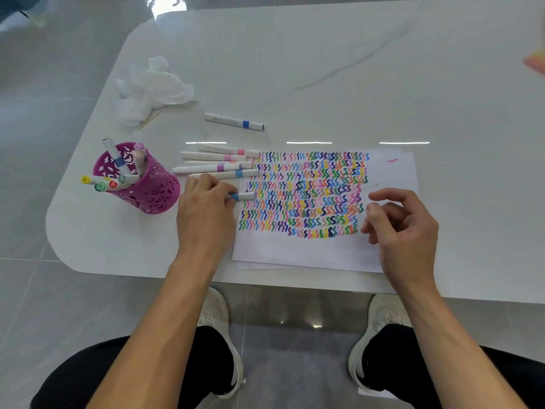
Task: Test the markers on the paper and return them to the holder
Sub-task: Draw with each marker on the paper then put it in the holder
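Observation:
A white sheet of paper (309, 249) covered in rows of coloured squiggles lies near the table's front edge. My left hand (203, 208) grips a white marker with a blue band (244, 196) at the paper's left edge. My right hand (404, 225) hovers over the paper's right side with loosely curled fingers, holding nothing. Several capped white markers (218, 165) lie in a row just left of the paper's top. Another blue-banded marker (234, 121) lies apart, farther back. The purple perforated holder (147, 187) at the left contains several markers.
Crumpled white tissue (153, 87) lies at the back left of the white table (324, 69). A thin wooden stick (150, 120) rests beside it. An orange blurred object (535, 64) shows at the right edge. My knees and white shoes are below the table edge.

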The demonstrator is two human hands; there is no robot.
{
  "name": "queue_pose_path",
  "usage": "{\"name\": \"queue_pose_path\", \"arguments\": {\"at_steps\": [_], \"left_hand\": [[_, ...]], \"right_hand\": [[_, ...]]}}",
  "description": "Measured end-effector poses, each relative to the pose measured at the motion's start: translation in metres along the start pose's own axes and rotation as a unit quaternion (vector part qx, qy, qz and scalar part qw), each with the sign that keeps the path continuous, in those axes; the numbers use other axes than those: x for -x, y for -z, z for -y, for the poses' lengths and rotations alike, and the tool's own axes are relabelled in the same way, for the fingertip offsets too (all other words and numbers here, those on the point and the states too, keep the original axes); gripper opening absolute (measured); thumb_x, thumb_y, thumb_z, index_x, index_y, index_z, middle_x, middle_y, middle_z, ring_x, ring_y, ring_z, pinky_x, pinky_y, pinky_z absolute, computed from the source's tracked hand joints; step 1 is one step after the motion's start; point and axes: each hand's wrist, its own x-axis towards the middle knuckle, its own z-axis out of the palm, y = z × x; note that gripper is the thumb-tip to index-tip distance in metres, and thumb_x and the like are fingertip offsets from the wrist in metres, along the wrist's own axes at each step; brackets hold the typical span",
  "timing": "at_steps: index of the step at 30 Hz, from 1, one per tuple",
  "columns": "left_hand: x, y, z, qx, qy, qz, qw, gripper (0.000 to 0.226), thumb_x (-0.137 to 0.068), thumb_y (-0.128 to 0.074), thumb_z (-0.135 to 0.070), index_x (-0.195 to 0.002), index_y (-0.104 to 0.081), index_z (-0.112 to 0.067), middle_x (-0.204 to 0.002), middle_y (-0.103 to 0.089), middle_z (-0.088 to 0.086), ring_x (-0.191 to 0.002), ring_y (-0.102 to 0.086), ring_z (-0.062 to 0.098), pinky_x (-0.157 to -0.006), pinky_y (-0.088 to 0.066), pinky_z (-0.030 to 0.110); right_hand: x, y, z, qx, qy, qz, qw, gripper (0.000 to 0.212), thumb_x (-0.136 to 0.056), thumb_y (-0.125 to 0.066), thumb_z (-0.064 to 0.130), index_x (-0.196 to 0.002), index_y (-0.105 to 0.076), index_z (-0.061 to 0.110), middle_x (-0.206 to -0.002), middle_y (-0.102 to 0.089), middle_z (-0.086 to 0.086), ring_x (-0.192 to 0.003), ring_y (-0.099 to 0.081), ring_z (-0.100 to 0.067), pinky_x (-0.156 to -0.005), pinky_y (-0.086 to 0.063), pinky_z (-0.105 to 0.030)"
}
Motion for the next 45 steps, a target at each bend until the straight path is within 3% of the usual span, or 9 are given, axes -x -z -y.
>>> {"name": "queue_pose_path", "arguments": {"at_steps": [10,16,18,20,24,30,34,38,45], "left_hand": [[0.004,0.008,-0.014,0.065,-0.07,-0.041,0.995,0.022,-0.095,-0.068,-0.012,-0.116,-0.072,-0.01,-0.112,-0.073,0.008,-0.103,-0.061,0.027,-0.09,-0.049,0.04],[0.012,0.016,-0.036,0.176,-0.122,-0.026,0.976,0.021,-0.095,-0.068,-0.019,-0.115,-0.072,-0.019,-0.101,-0.063,-0.015,-0.092,-0.047,-0.004,-0.083,-0.036,0.008],[0.015,0.019,-0.042,0.229,-0.124,0.003,0.965,0.02,-0.094,-0.069,-0.021,-0.114,-0.072,-0.025,-0.098,-0.06,-0.022,-0.086,-0.052,-0.005,-0.076,-0.039,0.003],[0.019,0.02,-0.049,0.291,-0.123,0.044,0.948,0.016,-0.094,-0.07,-0.019,-0.108,-0.07,-0.027,-0.097,-0.066,-0.021,-0.089,-0.06,-0.003,-0.077,-0.044,0.006],[0.028,0.015,-0.06,0.37,-0.102,0.112,0.917,0.019,-0.091,-0.072,-0.011,-0.107,-0.067,-0.021,-0.096,-0.071,-0.014,-0.09,-0.069,0.007,-0.083,-0.054,0.018],[0.027,0.006,-0.058,0.408,-0.074,0.157,0.896,0.035,-0.086,-0.073,-0.004,-0.107,-0.056,-0.027,-0.092,-0.07,-0.012,-0.081,-0.074,0.009,-0.073,-0.056,0.016],[0.028,0.005,-0.059,0.411,-0.09,0.161,0.893,0.042,-0.087,-0.076,-0.011,-0.12,-0.059,-0.03,-0.089,-0.069,-0.013,-0.08,-0.074,0.011,-0.074,-0.056,0.017],[0.026,0.003,-0.057,0.361,-0.105,0.148,0.915,0.017,-0.094,-0.071,-0.025,-0.106,-0.066,-0.036,-0.086,-0.072,-0.017,-0.079,-0.073,0.002,-0.075,-0.056,0.015],[0.028,-0.009,-0.059,0.28,-0.132,0.187,0.932,0.009,-0.092,-0.071,-0.028,-0.099,-0.069,-0.034,-0.082,-0.07,-0.013,-0.079,-0.069,0.01,-0.078,-0.057,0.033]], "right_hand": [[0.001,0.0,-0.001,-0.006,0.001,0.019,1.0,0.008,-0.096,-0.066,0.023,-0.103,-0.069,0.021,-0.065,-0.067,-0.006,-0.057,-0.063,-0.014,-0.056,-0.051,-0.024],[0.006,-0.006,0.008,-0.001,0.007,0.077,0.997,0.011,-0.092,-0.065,0.031,-0.099,-0.07,0.024,-0.073,-0.071,0.002,-0.066,-0.07,-0.015,-0.061,-0.055,-0.024],[0.009,-0.01,0.011,0.024,0.016,0.112,0.993,0.013,-0.092,-0.066,0.036,-0.099,-0.07,0.027,-0.082,-0.074,0.007,-0.076,-0.071,-0.017,-0.07,-0.058,-0.026],[0.012,-0.015,0.013,0.053,0.038,0.14,0.988,0.014,-0.093,-0.07,0.036,-0.104,-0.071,0.027,-0.093,-0.075,0.012,-0.089,-0.072,-0.014,-0.08,-0.055,-0.021],[0.015,-0.022,0.02,0.107,0.082,0.189,0.973,0.039,-0.092,-0.077,0.048,-0.123,-0.068,0.026,-0.113,-0.071,0.018,-0.11,-0.067,-0.001,-0.093,-0.046,-0.009],[0.014,-0.021,0.021,0.126,0.087,0.18,0.972,0.03,-0.088,-0.075,0.046,-0.105,-0.076,0.021,-0.094,-0.075,0.015,-0.086,-0.07,-0.008,-0.081,-0.054,-0.022],[0.012,-0.016,0.017,0.167,0.122,0.168,0.964,0.018,-0.093,-0.08,0.028,-0.107,-0.078,0.018,-0.095,-0.073,0.014,-0.084,-0.066,-0.01,-0.08,-0.054,-0.026],[0.007,-0.008,0.017,0.24,0.163,0.154,0.944,0.02,-0.091,-0.083,0.018,-0.11,-0.078,0.014,-0.097,-0.073,0.002,-0.086,-0.063,-0.014,-0.078,-0.051,-0.024],[0.01,-0.007,0.018,0.298,0.169,0.178,0.922,0.024,-0.088,-0.076,0.013,-0.112,-0.072,0.012,-0.1,-0.075,-0.004,-0.082,-0.068,-0.02,-0.075,-0.057,-0.03]]}}
